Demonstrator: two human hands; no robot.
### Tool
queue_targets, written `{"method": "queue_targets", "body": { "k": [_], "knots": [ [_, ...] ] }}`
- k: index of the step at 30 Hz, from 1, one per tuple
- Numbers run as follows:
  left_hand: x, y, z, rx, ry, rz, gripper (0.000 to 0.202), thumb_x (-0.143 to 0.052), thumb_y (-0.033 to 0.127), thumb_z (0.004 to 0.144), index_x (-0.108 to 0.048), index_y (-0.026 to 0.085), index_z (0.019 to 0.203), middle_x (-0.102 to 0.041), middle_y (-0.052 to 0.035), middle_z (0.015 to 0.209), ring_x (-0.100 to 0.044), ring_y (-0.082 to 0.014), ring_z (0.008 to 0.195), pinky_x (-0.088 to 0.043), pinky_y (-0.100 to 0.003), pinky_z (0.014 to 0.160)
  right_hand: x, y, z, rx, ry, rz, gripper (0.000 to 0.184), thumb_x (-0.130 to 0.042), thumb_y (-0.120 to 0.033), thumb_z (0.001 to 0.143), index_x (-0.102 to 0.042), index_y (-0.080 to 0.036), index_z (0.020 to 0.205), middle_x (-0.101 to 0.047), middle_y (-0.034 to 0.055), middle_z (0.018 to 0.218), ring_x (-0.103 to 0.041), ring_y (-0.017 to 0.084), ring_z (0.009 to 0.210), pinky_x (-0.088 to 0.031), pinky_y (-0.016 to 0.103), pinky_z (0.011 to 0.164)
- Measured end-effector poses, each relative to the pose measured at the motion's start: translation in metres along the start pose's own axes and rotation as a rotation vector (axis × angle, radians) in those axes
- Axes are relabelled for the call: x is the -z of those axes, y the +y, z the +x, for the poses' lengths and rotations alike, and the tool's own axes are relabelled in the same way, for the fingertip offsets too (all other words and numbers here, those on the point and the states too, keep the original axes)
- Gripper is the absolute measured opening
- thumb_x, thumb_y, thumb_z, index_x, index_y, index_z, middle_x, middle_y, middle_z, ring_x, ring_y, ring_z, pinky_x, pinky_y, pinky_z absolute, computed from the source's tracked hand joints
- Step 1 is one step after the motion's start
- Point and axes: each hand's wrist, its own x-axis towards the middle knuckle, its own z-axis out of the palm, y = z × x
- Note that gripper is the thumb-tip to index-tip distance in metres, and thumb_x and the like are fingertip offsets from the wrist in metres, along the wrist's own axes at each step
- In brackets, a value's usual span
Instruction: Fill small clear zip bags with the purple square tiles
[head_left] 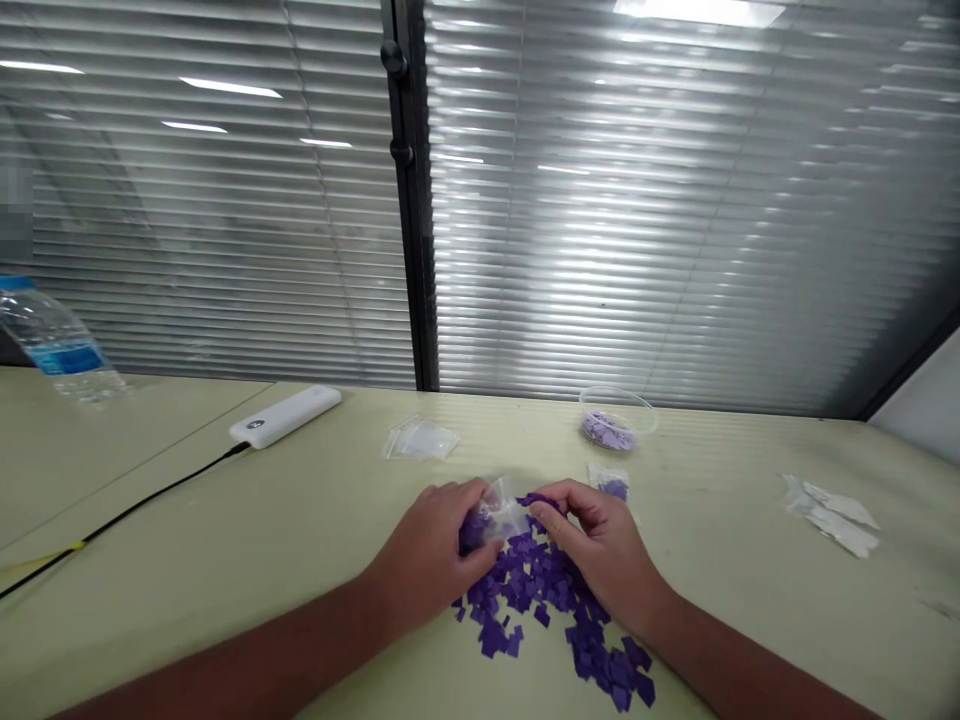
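Bare forearms (247,650) reach across a pale green table (247,560), the left hand (427,550) and right hand (600,550) close together and clamped on a small clear zip bag (499,510) with purple pieces inside, above a loose pile of purple squares (540,590) at lower centre. Just beyond lie a small bag of purple bits (611,487) and a clear bowl (616,425) holding more. To the left are a flat clear bag (420,438), a white power bank (285,415) with a black cable (127,515), and a water bottle (56,340); white packets (832,515) lie at right.
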Motion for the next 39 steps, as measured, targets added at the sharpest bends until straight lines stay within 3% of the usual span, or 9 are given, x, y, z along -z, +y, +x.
{"method": "queue_targets", "body": {
  "k": [5,11,14,18,22,28,32,35,39],
  "knots": [
    [0.002,0.003,0.001,-0.052,-0.015,0.001,0.021,-0.071,0.029,0.087,-0.065,0.023,0.106,-0.072,-0.0028,0.102,-0.062,-0.0276,0.096,-0.042,-0.037,0.086,0.001,-0.001,0.0,0.03,-0.05,-0.069,0.023,-0.067,-0.041,0.098,-0.082,-0.023,0.101,-0.075,0.0031,0.086,-0.064,0.019,0.076,-0.05,0.029,0.071],
    [0.0,0.001,0.001,-0.056,-0.016,-0.001,0.022,-0.073,0.033,0.088,-0.063,0.022,0.104,-0.07,-0.0024,0.098,-0.062,-0.0267,0.092,-0.04,-0.038,0.085,-0.003,-0.002,-0.003,0.294,-0.026,-0.195,0.015,-0.065,-0.025,0.1,-0.079,-0.024,0.106,-0.072,0.0023,0.088,-0.065,0.017,0.079,-0.049,0.029,0.073],
    [0.001,0.002,0.0,-0.105,-0.069,-0.034,0.021,-0.072,0.037,0.09,-0.062,0.022,0.102,-0.07,-0.0016,0.098,-0.06,-0.026,0.091,-0.04,-0.038,0.084,-0.003,-0.001,-0.003,0.35,-0.032,-0.217,0.016,-0.063,-0.021,0.1,-0.077,-0.024,0.105,-0.068,0.0014,0.083,-0.063,0.016,0.077,-0.047,0.028,0.071],
    [0.002,0.003,-0.002,-0.159,-0.106,-0.064,0.02,-0.071,0.038,0.092,-0.062,0.023,0.103,-0.069,-0.0002,0.097,-0.058,-0.0244,0.089,-0.039,-0.037,0.083,-0.003,-0.001,-0.002,0.417,-0.043,-0.23,0.016,-0.061,-0.018,0.101,-0.076,-0.022,0.105,-0.064,0.0016,0.081,-0.061,0.016,0.076,-0.045,0.028,0.069],
    [0.001,0.0,-0.001,-0.124,-0.076,-0.097,0.018,-0.07,0.035,0.091,-0.059,0.022,0.098,-0.064,0.0004,0.092,-0.056,-0.023,0.087,-0.039,-0.035,0.078,-0.003,-0.002,-0.004,0.485,-0.067,-0.281,0.014,-0.06,-0.019,0.102,-0.075,-0.021,0.103,-0.057,0.0004,0.074,-0.057,0.016,0.071,-0.042,0.029,0.066],
    [0.004,0.0,-0.001,-0.137,-0.036,-0.163,0.024,-0.072,0.022,0.085,-0.057,0.023,0.104,-0.062,-0.0001,0.1,-0.056,-0.0226,0.092,-0.041,-0.034,0.081,-0.003,-0.007,-0.005,0.491,-0.071,-0.267,0.015,-0.059,-0.02,0.102,-0.072,-0.02,0.095,-0.056,0.0006,0.073,-0.055,0.017,0.07,-0.041,0.029,0.064],
    [0.008,0.004,-0.002,-0.156,-0.156,-0.232,0.023,-0.073,0.029,0.088,-0.056,0.023,0.102,-0.06,0.0008,0.096,-0.056,-0.0203,0.087,-0.041,-0.031,0.076,-0.002,-0.007,-0.004,0.502,-0.039,-0.263,0.017,-0.061,-0.017,0.098,-0.069,-0.02,0.084,-0.053,-0.0006,0.069,-0.053,0.016,0.066,-0.038,0.029,0.061],
    [0.01,0.005,-0.003,-0.169,-0.207,-0.233,0.021,-0.072,0.032,0.09,-0.055,0.023,0.099,-0.057,0.0016,0.091,-0.053,-0.0185,0.081,-0.04,-0.029,0.071,-0.003,-0.003,-0.003,0.527,-0.036,-0.251,0.009,-0.067,-0.016,0.095,-0.074,-0.021,0.092,-0.057,-0.0002,0.071,-0.056,0.016,0.068,-0.041,0.028,0.062],
    [0.011,0.002,-0.003,-0.211,-0.214,-0.232,0.016,-0.062,0.037,0.099,-0.055,0.022,0.099,-0.054,0.0015,0.089,-0.05,-0.0178,0.079,-0.039,-0.029,0.069,-0.004,0.0,-0.003,0.539,-0.05,-0.252,0.012,-0.068,-0.016,0.095,-0.078,-0.022,0.1,-0.061,0.0001,0.072,-0.059,0.015,0.069,-0.043,0.027,0.063]
  ]
}}
